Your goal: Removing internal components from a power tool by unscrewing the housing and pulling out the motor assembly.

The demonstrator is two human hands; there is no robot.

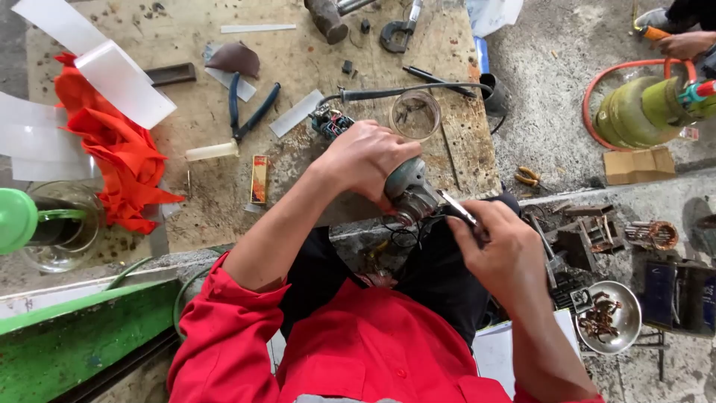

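Note:
My left hand [365,158] grips the grey-green gear head of an angle grinder [410,192], holding it just past the near edge of the wooden board [224,45]. My right hand [496,246] pinches a thin metal tool [456,207] whose tip touches the grinder head. Black wires hang below the grinder. Both forearms come out of rolled red sleeves.
On the board lie blue-handled pliers [250,112], a soldering iron [395,92], a clear glass jar [415,114], a small orange box [259,179], white strips and an orange cloth [112,142]. A steel bowl of scrap [608,317] sits at right. Another person's hand [682,43] is by a green gas cylinder [645,110].

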